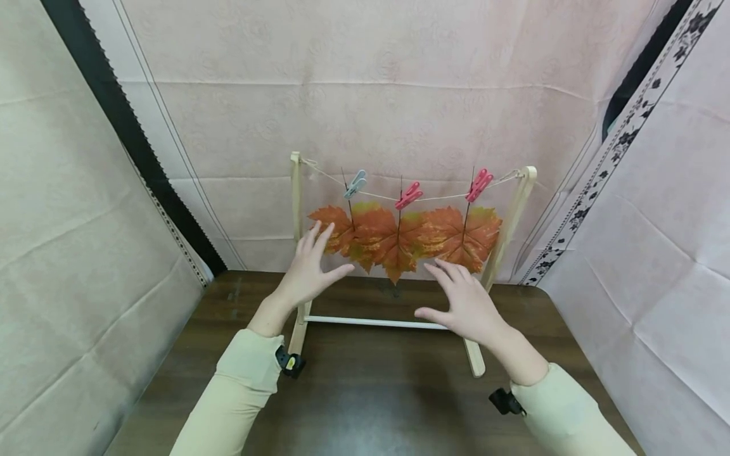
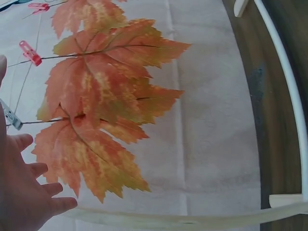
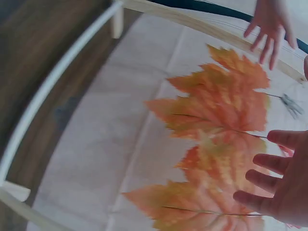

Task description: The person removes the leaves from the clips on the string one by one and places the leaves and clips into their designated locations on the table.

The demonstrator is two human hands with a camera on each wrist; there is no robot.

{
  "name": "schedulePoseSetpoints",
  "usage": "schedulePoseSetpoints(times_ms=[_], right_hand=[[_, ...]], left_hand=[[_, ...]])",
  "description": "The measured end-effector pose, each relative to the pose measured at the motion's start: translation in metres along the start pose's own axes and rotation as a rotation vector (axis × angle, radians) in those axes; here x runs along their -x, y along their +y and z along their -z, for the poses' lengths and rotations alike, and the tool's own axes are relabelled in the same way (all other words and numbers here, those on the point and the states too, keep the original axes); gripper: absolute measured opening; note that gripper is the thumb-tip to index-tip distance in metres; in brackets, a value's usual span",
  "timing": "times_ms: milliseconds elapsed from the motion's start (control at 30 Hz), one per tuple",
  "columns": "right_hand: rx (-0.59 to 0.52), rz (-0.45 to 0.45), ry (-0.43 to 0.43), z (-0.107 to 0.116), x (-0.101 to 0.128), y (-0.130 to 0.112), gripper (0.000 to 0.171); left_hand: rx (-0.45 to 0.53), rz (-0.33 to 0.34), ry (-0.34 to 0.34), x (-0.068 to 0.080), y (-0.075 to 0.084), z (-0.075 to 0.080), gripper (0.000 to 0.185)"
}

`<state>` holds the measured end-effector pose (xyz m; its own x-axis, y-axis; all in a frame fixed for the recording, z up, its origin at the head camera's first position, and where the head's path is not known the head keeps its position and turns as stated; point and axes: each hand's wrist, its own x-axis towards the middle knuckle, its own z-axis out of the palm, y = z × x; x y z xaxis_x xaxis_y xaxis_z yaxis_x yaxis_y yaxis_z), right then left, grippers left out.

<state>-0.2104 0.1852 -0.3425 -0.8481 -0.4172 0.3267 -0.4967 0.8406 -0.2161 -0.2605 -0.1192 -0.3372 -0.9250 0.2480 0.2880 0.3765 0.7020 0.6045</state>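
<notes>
Three orange-and-yellow maple leaves hang by their stems from a white string [image 1: 439,198] stretched across a wooden frame. A blue clothespin [image 1: 355,184] grips the left leaf [image 1: 336,229]. Pink clothespins hold the middle leaf [image 1: 388,237] and the right leaf [image 1: 464,237]; one pink clothespin [image 1: 409,196] is at the centre, another pink clothespin [image 1: 480,185] at the right. My left hand [image 1: 308,269], fingers spread, is in front of the left leaf and overlaps its edge in the head view. My right hand [image 1: 464,297] is spread below the right leaf. Neither hand holds anything.
The frame has a left post [image 1: 296,196], a right post [image 1: 509,221] and a white crossbar [image 1: 376,322] low between its feet. It stands on a dark wooden table [image 1: 365,386]. Pale cloth [image 1: 365,114] hangs behind and at both sides.
</notes>
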Motion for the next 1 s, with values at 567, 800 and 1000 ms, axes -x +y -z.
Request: schedulePoseSetpoints(times_ms=[567, 800, 1000], right_hand=[[-0.106, -0.022, -0.029, 0.051, -0.039, -0.023, 0.083], [-0.270, -0.007, -0.034, 0.083, -0.076, -0.037, 0.081], [-0.358, 0.014, -0.020, 0.099, -0.104, -0.051, 0.078]], left_hand=[[0.071, 0.030, 0.021, -0.046, 0.015, 0.016, 0.085], [0.113, 0.098, 0.018, -0.066, 0.021, 0.015, 0.084], [0.141, 0.111, 0.020, -0.073, 0.022, 0.014, 0.078]])
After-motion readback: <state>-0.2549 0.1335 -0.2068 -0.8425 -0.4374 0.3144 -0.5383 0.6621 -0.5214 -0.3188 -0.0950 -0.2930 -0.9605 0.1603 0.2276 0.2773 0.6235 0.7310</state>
